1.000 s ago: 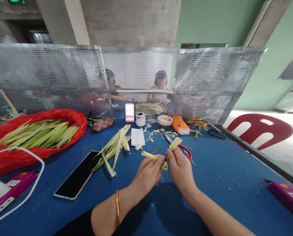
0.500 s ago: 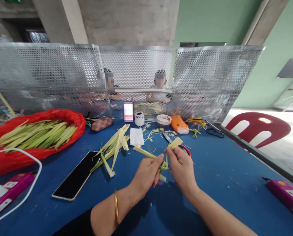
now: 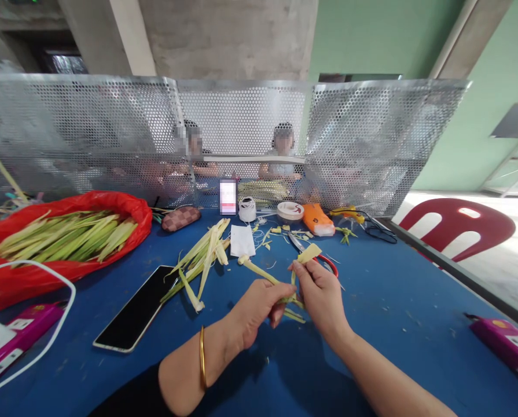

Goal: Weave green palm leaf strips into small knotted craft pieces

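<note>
2 hands hold leaf strips; the orange packet bears unreadable marks.

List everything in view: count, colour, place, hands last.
Held strips: several, pale green, centre
Dark phone: one, black, left
Loose strips: several, pale green, over dark phone
Bag: one, red, left, leaves inside
Lit phone: one, white screen, back centre
Pouch: one, brown, back left
Thread spool: one, white, back centre
Paper: one, white, centre
Tape roll: one, white, back centre
Packet: one, orange, back right
Scissors: one, red handles, centre right
Power strips: two, magenta, both sides
Cable: one, white, left
Chair: one, maroon, right
Partition: one, silver, back
People: at least two, blurred, behind partition
Table: one, blue, underneath
Left hand: one, bare, gripping strips
Right hand: one, bare, gripping strips
</note>
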Tool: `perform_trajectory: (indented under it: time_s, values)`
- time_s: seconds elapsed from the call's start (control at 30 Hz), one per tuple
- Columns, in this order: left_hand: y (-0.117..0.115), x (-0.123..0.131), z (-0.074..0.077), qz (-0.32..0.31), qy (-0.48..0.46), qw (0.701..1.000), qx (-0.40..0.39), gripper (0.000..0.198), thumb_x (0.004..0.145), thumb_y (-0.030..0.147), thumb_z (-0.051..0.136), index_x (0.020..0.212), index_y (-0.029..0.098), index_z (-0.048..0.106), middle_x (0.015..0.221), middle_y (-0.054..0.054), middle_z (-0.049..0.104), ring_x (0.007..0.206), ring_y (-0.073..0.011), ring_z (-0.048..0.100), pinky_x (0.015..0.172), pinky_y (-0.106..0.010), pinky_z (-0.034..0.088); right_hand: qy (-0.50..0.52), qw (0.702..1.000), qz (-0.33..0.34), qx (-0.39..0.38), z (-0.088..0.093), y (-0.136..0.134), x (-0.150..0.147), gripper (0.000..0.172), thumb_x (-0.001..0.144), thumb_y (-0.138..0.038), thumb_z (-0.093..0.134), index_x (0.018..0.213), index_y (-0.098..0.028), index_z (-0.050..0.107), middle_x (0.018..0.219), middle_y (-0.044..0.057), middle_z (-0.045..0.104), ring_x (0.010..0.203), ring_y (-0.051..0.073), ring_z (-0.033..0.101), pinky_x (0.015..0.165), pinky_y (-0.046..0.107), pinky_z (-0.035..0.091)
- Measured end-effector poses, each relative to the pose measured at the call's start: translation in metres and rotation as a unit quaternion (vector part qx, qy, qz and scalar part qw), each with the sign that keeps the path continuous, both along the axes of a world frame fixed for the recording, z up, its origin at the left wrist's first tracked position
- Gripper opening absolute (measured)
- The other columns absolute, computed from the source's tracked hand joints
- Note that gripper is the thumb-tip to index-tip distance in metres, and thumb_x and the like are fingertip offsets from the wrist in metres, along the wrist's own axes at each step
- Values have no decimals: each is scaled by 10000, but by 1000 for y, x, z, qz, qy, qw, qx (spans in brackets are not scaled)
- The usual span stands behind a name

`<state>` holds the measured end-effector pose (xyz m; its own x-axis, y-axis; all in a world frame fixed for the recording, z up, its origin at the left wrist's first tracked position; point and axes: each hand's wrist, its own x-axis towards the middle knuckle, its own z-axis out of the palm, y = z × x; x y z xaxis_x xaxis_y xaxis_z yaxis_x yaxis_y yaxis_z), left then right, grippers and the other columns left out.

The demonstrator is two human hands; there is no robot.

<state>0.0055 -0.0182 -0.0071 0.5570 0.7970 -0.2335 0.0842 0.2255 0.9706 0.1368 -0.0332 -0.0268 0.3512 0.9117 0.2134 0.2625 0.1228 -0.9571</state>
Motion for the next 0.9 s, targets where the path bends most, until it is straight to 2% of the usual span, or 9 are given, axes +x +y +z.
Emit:
perform_trajectory:
  time_s: [0.07,0.17,0.2,0.27,0.37,0.5,0.57,0.67,0.9]
  values:
    - [1,-2,2,-9,-22,999,-32,448,774,523,564,510,162,545,430,12,508,373,-62,344,433,-225,225,-30,999,0,13,0,3,4,328,888,-504,492,754,-215,570,521,-53,458,476,132,433,451,246,363]
    - [5,-5,7,18,-76,995,-62,421,745,547,634,786,129,657,645,-24,667,336,-14,269,398,-214,123,-74,991,-64,87,3,2,9,258,888,-436,531,990,-204,581,808,19,605,711,173,562,601,268,441]
    - [7,-7,8,31,-93,993,-62,407,740,521,662,849,129,665,711,-31,692,330,-1,243,391,-212,106,-89,985,-92,120,5,0,10,252,883,-415,549,1018,-204,574,870,35,608,768,182,567,638,277,445]
    - [11,-9,10,57,-128,988,-63,358,734,441,710,922,139,667,840,-40,720,324,22,216,380,-204,96,-119,972,-108,171,9,-5,9,174,894,-377,549,919,-208,584,825,28,591,750,179,546,654,281,431]
    - [16,-12,11,94,-179,977,-62,292,720,309,746,948,150,657,952,-41,725,322,41,230,368,-186,114,-161,971,-19,174,11,-13,2,231,920,-329,520,724,-215,569,675,-1,540,633,159,495,615,276,400]
    - [17,-11,10,108,-214,969,-66,263,715,237,738,947,139,659,944,-49,729,317,43,270,359,-173,152,-157,975,117,103,2,-11,-9,169,896,-297,551,767,-212,619,814,38,605,747,183,548,655,278,416]
    - [16,-11,9,106,-208,970,-68,263,719,241,734,952,138,670,917,-51,730,315,37,284,356,-175,158,-134,977,146,83,-3,-8,-12,211,905,-298,531,731,-205,609,812,39,600,765,181,546,670,276,414]
    - [16,-10,8,107,-193,974,-51,281,733,284,733,966,132,693,853,-49,727,316,30,290,361,-179,165,-101,980,160,55,-6,-6,-11,268,904,-320,522,671,-195,567,698,5,539,682,154,500,628,265,386]
    - [24,-14,7,136,-190,972,-9,338,720,343,755,985,134,725,902,-64,724,364,12,311,394,-190,220,-4,965,261,-8,6,-15,-15,273,844,-347,552,627,-182,555,655,-4,508,644,141,449,598,260,359]
